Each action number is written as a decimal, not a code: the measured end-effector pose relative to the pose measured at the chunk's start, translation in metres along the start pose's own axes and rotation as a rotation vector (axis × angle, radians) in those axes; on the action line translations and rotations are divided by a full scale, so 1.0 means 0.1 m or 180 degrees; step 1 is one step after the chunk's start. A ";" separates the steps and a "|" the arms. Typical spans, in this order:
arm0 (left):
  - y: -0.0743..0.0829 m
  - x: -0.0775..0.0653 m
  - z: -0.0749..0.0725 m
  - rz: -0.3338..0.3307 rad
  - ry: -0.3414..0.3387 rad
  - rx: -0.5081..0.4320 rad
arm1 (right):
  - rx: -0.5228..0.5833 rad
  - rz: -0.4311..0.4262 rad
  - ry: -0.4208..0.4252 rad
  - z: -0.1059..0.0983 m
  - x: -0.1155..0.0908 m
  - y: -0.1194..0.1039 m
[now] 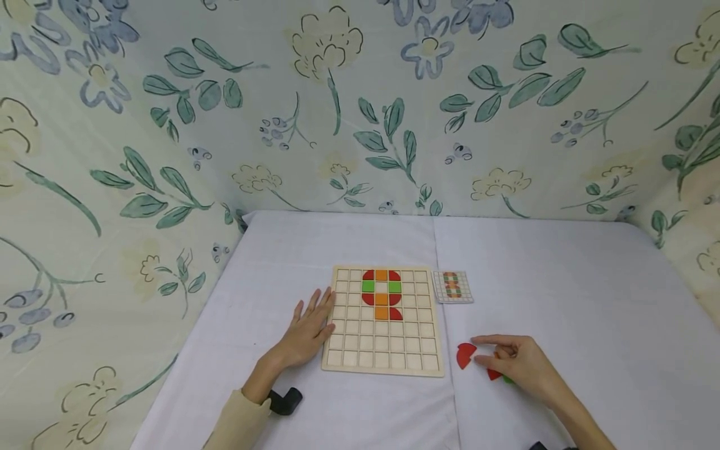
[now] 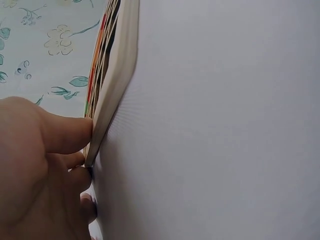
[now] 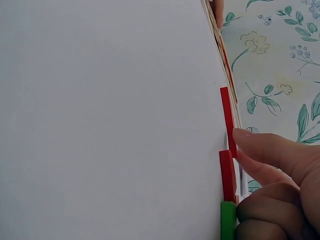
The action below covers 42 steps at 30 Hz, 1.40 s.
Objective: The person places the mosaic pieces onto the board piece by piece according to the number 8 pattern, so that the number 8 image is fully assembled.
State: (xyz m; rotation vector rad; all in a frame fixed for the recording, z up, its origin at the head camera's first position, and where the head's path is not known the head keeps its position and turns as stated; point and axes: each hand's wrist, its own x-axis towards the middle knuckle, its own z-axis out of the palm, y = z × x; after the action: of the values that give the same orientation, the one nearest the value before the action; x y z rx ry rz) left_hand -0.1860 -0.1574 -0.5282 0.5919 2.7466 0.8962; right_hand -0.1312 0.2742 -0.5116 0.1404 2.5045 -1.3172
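Observation:
A wooden grid board lies mid-table. Red curved pieces, orange squares and green squares fill cells in its upper middle. My left hand rests along the board's left edge, fingers extended; in the left wrist view the thumb touches the rim. Right of the board, my right hand has thumb and index finger spread at the edge of red pieces. Its other fingers are bent above another red piece and a green piece, partly hidden.
A small pattern card with a coloured grid lies beside the board's upper right corner. White cloth covers the table. Floral fabric hangs behind and at the sides. A black object is by the left wrist.

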 end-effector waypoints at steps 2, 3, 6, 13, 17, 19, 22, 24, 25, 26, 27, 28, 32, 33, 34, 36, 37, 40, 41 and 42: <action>0.01 0.00 0.00 -0.0058 -0.0037 0.0036 | -0.0012 -0.0021 -0.0007 0.00 0.00 0.00; 0.01 0.00 0.00 -0.0093 -0.0057 0.0080 | -0.0024 -0.0033 -0.0007 0.00 0.00 0.00; 0.02 0.01 0.00 -0.0171 -0.0104 0.0181 | -0.0060 -0.0064 -0.0002 0.01 0.00 -0.01; 0.05 0.00 -0.02 -0.0183 -0.0101 0.0168 | -0.0174 -0.0058 0.0055 0.05 0.01 -0.03; 0.08 -0.01 -0.04 -0.0159 -0.0098 0.0107 | -0.0225 -0.0086 0.0119 0.07 0.02 -0.03; 0.08 -0.01 -0.04 -0.0122 -0.0064 0.0059 | -0.0236 -0.0121 0.0137 0.08 0.03 -0.03; 0.07 -0.01 -0.03 -0.0074 -0.0037 0.0000 | -0.0246 -0.0161 0.0161 0.08 0.03 -0.03; 0.06 0.00 -0.02 -0.0038 -0.0007 0.0004 | -0.0269 -0.0174 0.0174 0.09 0.04 -0.03; 0.05 0.00 -0.01 -0.0023 0.0004 0.0012 | -0.0284 -0.0179 0.0188 0.09 0.04 -0.03; 0.05 0.00 -0.01 -0.0022 0.0008 0.0015 | -0.0298 -0.0184 0.0203 0.10 0.05 -0.03; 0.06 0.00 -0.02 -0.0029 0.0003 0.0030 | -0.0312 -0.0192 0.0219 0.10 0.05 -0.03; 0.05 0.00 -0.01 -0.0039 -0.0002 0.0063 | -0.0325 -0.0197 0.0233 0.10 0.05 -0.04; 0.07 0.02 -0.02 -0.0090 -0.0052 0.0123 | -0.0364 -0.0239 0.0291 0.11 0.05 -0.04; 0.07 0.02 -0.02 -0.0106 -0.0075 0.0145 | -0.0370 -0.0253 0.0303 0.12 0.05 -0.04; 0.07 0.02 -0.02 -0.0104 -0.0081 0.0148 | -0.0376 -0.0261 0.0309 0.12 0.06 -0.04; 0.07 0.02 -0.02 -0.0091 -0.0081 0.0126 | -0.0381 -0.0274 0.0320 0.13 0.06 -0.04; 0.05 0.02 -0.01 -0.0076 -0.0069 0.0112 | -0.0383 -0.0266 0.0320 0.14 0.06 -0.04; 0.01 0.02 0.02 -0.0053 -0.0048 0.0069 | -0.0405 -0.0236 0.0311 0.15 0.06 -0.06; -0.01 0.02 0.03 -0.0053 -0.0049 0.0067 | -0.0414 -0.0229 0.0313 0.16 0.06 -0.06; -0.02 0.02 0.04 -0.0064 -0.0063 0.0086 | -0.0424 -0.0226 0.0315 0.16 0.05 -0.06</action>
State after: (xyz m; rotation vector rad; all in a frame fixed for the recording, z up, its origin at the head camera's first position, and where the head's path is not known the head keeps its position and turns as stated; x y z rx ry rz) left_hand -0.1870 -0.1558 -0.5325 0.5737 2.7461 0.8455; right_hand -0.1342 0.2569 -0.5169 0.0896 2.6944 -1.1919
